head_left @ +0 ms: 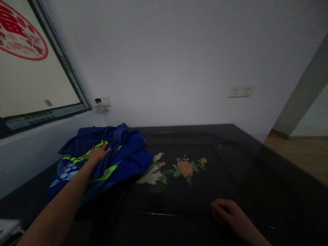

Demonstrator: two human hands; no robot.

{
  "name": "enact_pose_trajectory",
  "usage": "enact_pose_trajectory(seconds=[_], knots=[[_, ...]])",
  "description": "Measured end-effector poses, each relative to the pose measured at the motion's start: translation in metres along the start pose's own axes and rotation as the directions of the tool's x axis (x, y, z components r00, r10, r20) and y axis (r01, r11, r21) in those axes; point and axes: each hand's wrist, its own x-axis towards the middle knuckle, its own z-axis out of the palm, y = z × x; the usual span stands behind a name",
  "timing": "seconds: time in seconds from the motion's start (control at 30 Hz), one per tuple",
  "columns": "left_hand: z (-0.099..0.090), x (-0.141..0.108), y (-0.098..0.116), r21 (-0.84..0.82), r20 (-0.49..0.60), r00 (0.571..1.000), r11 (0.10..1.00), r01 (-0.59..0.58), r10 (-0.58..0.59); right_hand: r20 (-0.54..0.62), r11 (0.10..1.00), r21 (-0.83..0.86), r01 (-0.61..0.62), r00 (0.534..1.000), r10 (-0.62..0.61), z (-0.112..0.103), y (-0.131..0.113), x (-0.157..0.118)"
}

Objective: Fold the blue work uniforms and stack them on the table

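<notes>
A crumpled blue garment (128,153) with yellow-green stripes and a pale printed pattern lies in a heap on the left part of a dark, glossy surface (205,135). On top of the heap rests my left hand (98,153), its fingers spread over the cloth. My right hand (224,210) is at the lower right, over the dark surface, with its fingers curled in; whether anything is inside them is too dark to tell. Between the hands, a flower picture (186,168) decorates the surface.
A pale wall stands behind, with a double socket (240,91) on the right and sockets (105,101) on the left. At the left is a window (33,82) with a red round decoration. A white object (9,227) sits at the lower left. Wooden floor (294,150) shows at the right.
</notes>
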Motion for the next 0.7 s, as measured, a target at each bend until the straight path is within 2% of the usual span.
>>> enact_pose_trajectory(seconds=[0.1,0.2,0.27,0.37,0.47,0.6,0.7], knots=[[-0.005,-0.025,0.012,-0.019,-0.133,0.987,0.996,0.085,-0.087,-0.02,1.0,-0.017,0.026,0.999,-0.026,0.001,0.0,0.0],[-0.011,-0.049,0.028,-0.04,-0.302,0.953,0.999,-0.004,-0.008,-0.034,0.998,-0.036,0.054,0.998,-0.055,0.002,0.002,0.001],[-0.011,-0.064,0.041,-0.023,-0.331,0.94,0.995,-0.096,0.083,-0.041,0.997,-0.048,0.062,0.997,-0.064,0.003,0.004,0.002],[0.0,-0.086,0.057,0.085,-0.203,0.947,0.968,-0.235,0.248,-0.044,0.996,-0.053,0.073,0.996,-0.076,0.003,0.006,0.002],[0.016,-0.109,0.065,0.213,-0.059,0.939,0.923,-0.319,0.338,-0.039,0.996,-0.048,0.08,0.996,-0.082,0.002,0.005,0.002],[0.031,-0.129,0.066,0.259,0.016,0.929,0.896,-0.361,0.369,-0.04,0.994,-0.054,0.097,0.994,-0.099,0.002,0.0,-0.001],[0.036,-0.132,0.067,0.233,0.02,0.947,0.92,-0.317,0.321,-0.04,0.992,-0.06,0.108,0.993,-0.11,0.001,-0.002,-0.005]])
